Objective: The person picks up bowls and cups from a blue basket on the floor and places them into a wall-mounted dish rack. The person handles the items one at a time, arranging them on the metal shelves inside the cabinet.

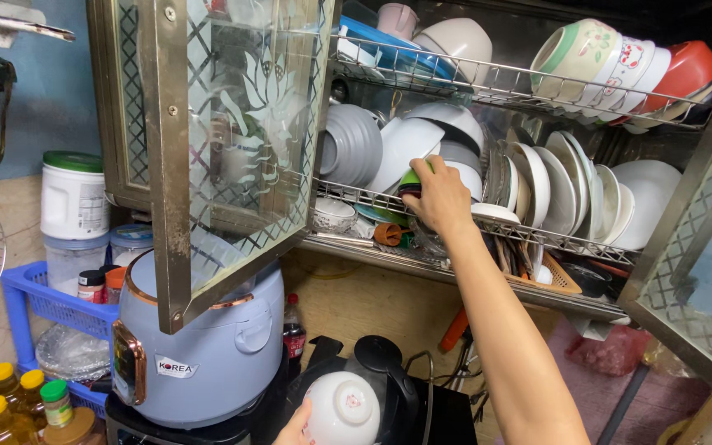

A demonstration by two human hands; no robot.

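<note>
Setting: kitchen corner with a metal dish cabinet [537, 280] on the wall, its 2 glass doors swung open; the left door [232, 148] has a lattice and flower pattern.
Head view, right arm: stretched up and forward from the lower right, forearm bare, wrist bent slightly toward the lower rack [455, 222].
Right hand [441, 198]: fingers curled narrowly around a green bowl [410, 181], thumb side toward the camera; the bowl sits at the rack's front edge among white dishes, and only part of its rim shows.
Left hand [294, 430]: only the fingers show at the bottom edge, cupped under a white bowl [342, 409] held with its opening tilted up, low in front of a black kettle [389, 371].
Upper rack [488, 82]: about 4 nested patterned bowls [595, 58] lying on their sides at the right, 1 orange bowl [690, 70] behind them, 1 blue lid-like dish and 2 pale cups at the left.
Lower rack contents: 1 stack of grey plates [354, 147], several white bowls, then roughly 7 white plates [570, 189] standing on edge; exact count cannot be told.
Counter, left: 1 pale blue rice cooker [208, 354] under the open door, 1 blue basket [39, 301] with 3 or so jars, 1 white tub with a green lid [72, 196].
Bottom left corner: 4 yellow-capped bottles [2, 400] and 1 green-capped jar [58, 408].
Beside cooker: 1 dark bottle with a red cap [292, 330], standing between the cooker and the kettle.
</note>
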